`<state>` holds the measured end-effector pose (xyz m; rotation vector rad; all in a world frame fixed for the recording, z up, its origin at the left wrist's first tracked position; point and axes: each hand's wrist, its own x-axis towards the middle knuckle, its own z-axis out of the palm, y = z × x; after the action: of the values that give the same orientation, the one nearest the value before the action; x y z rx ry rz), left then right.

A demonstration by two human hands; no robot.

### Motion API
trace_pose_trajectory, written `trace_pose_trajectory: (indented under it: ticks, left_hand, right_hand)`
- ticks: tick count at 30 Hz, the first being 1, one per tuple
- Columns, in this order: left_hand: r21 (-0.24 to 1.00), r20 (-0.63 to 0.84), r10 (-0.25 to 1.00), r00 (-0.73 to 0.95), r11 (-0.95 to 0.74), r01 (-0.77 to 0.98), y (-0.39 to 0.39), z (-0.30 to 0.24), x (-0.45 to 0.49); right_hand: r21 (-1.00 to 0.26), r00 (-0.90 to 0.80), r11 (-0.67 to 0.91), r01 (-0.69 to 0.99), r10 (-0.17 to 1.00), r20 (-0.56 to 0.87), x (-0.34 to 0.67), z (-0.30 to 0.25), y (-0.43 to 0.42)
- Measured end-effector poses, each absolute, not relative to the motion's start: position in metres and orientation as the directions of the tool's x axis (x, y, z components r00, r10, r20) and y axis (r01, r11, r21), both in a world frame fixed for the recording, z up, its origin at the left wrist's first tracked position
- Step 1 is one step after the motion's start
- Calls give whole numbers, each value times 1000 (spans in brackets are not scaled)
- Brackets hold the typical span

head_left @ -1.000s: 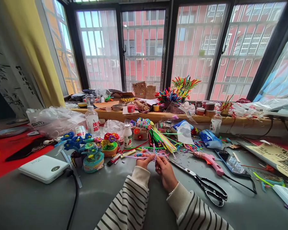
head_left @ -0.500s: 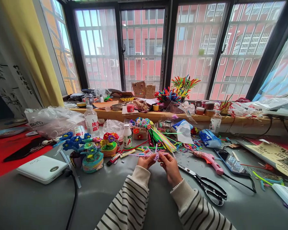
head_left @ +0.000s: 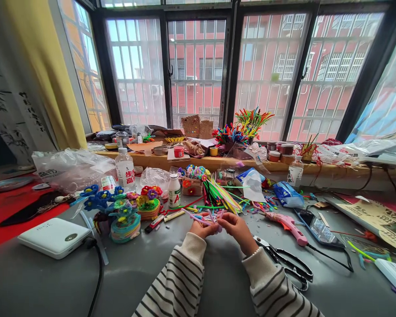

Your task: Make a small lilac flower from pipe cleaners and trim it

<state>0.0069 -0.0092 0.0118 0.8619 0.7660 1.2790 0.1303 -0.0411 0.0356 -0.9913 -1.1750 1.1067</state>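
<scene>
Between my hands is a small bundle of light purple pipe cleaners (head_left: 210, 215), bent together at the middle with loose ends sticking out. My left hand (head_left: 203, 227) grips it from the left, fingers closed. With thumb and forefinger pinched, my right hand (head_left: 236, 230) holds the right side of the same bundle. Fingers hide part of its centre. Black-handled scissors (head_left: 292, 264) lie right of my right hand, their blades partly hidden behind it. Just beyond the hands rests a fan of colourful pipe cleaners (head_left: 220, 193).
Pipe-cleaner flower pots (head_left: 125, 222) stand at left, near a white power bank (head_left: 54, 237) with a black cable. A small white bottle (head_left: 174, 191) is behind them. To the right lie a pink glue gun (head_left: 288, 225) and a phone (head_left: 320, 228). Cluttered jars line the wooden sill (head_left: 198, 162).
My hands have shifted slightly lower and the purple bundle has turned in them. The right hand has tilted, its wrist moving right over the scissors. The view has tipped up a little.
</scene>
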Motion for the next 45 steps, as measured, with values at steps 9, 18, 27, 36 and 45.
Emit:
trace_pose_trajectory:
  ticks: [9,18,27,36,45]
  left_hand:
    - [856,-107,989,106,145,-497,-9,16,5]
    - [822,-127,989,73,146,-551,-7,18,1]
    - [839,-18,999,45,39,-543,-6,15,2]
    - [879,-26,1000,8,27,-475,-7,16,1]
    - [920,-49,998,38,60,-388,-10,17,1]
  right_hand:
    - [-960,74,168,-226,985,155,125,25,-39]
    - [-940,75,104,-326,994,85,123,23,-39]
    - [-965,-6,70,-252,997,74,123,15,-33]
    - [-983,1,95,-154,995,96,123,15,-33]
    - [-980,59,138,-143,990,131,127,10,-28]
